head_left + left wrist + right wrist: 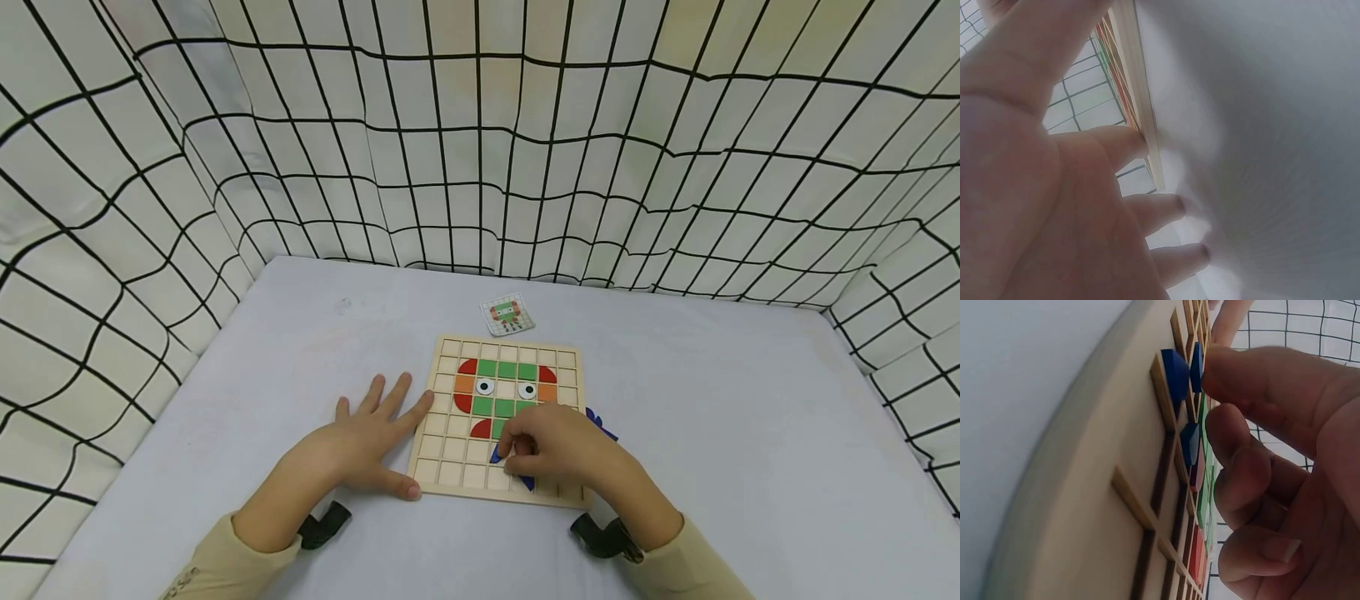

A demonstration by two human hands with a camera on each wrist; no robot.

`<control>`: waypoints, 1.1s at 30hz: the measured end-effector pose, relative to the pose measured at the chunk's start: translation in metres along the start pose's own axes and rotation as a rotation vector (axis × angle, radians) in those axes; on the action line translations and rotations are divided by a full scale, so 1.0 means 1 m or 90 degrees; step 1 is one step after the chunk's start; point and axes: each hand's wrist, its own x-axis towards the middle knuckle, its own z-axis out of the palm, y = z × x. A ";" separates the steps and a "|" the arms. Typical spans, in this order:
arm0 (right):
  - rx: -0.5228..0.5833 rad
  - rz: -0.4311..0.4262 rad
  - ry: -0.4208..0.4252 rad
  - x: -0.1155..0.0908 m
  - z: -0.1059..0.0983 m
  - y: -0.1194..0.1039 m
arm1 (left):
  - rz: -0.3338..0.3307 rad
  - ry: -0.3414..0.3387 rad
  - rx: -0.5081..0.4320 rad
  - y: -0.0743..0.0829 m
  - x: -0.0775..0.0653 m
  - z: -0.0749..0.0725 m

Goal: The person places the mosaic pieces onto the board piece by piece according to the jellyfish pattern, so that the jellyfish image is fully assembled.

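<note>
A wooden grid board (448, 472) lies on the table with red, green, orange and blue pieces and two eye pieces in its cells. My left hand (367, 446) spreads its fingers at the board's left side, index fingertip and thumb touching its edge. Over the lower part of the board, my right hand (558, 446) has its fingers curled, with the thumb tip at a blue piece (1196, 367). No piece shows between thumb and index finger, though the contact is partly hidden. Another blue piece (1175, 378) and a smaller blue one (1190, 444) sit close by in cells.
A small pattern card (507, 314) lies behind the board, showing a similar coloured figure. Loose blue pieces (600, 423) lie against the board's right side, partly hidden by the right hand. Black netting (480, 129) over white cloth stands around the table.
</note>
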 end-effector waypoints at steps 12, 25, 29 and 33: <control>0.010 -0.029 -0.019 -0.003 -0.002 0.001 | -0.001 0.002 0.000 0.000 0.001 -0.001; 0.138 -0.049 0.032 -0.007 -0.022 0.019 | -0.003 0.002 0.001 0.000 0.002 0.000; 0.168 -0.029 0.090 -0.014 -0.036 0.030 | -0.006 0.001 -0.001 0.001 0.001 0.000; 0.172 -0.001 0.117 -0.020 -0.047 0.038 | -0.008 -0.002 -0.003 0.002 0.000 -0.001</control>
